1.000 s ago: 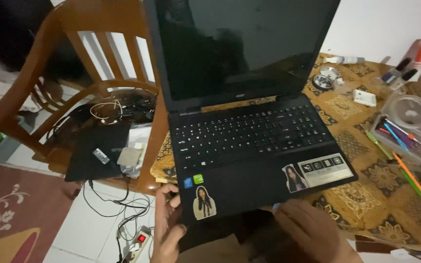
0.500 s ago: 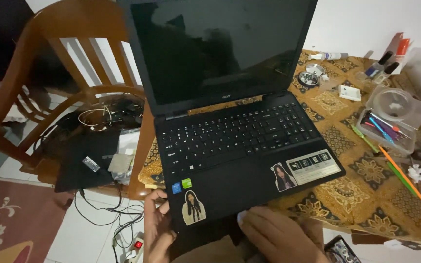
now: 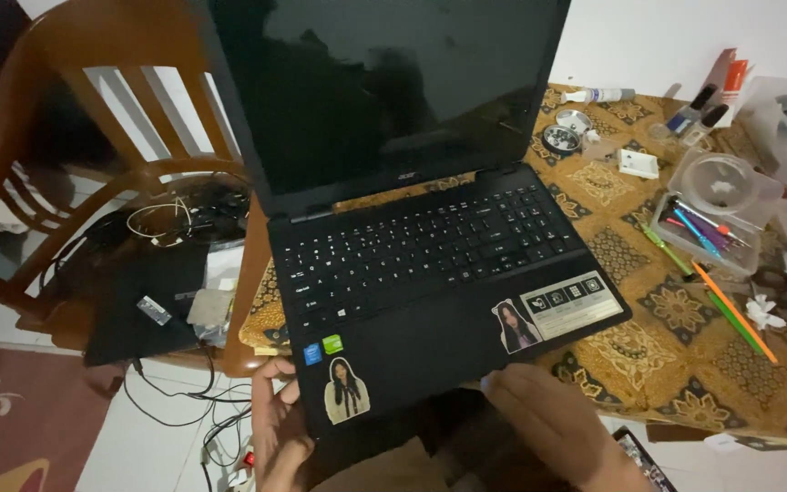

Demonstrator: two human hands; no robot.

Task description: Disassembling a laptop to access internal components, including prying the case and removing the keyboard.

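Laptop (image 3: 430,246), black, lid open, screen dark; we hold it by its front edge, which overhangs the near edge of the table (image 3: 676,310) with its patterned gold cloth. Our left hand (image 3: 277,435) grips the front left corner, thumb on the palm rest just beside a cut-out figure sticker (image 3: 346,390). Our right hand (image 3: 553,428) lies closed over the front edge toward the right, below a second figure sticker (image 3: 516,325).

Compared with half a second ago: the laptop sits a little further right and its rear corner covers more of the cloth; our hands keep the same hold on the edge, the right one now nearer the corner.

Also present: wooden chair (image 3: 75,137) to the left, carrying a flat black device (image 3: 143,301) and coiled cables (image 3: 161,221); clear plastic tray (image 3: 708,228) of pens on the right; loose orange and green pens (image 3: 730,310) just beside it.
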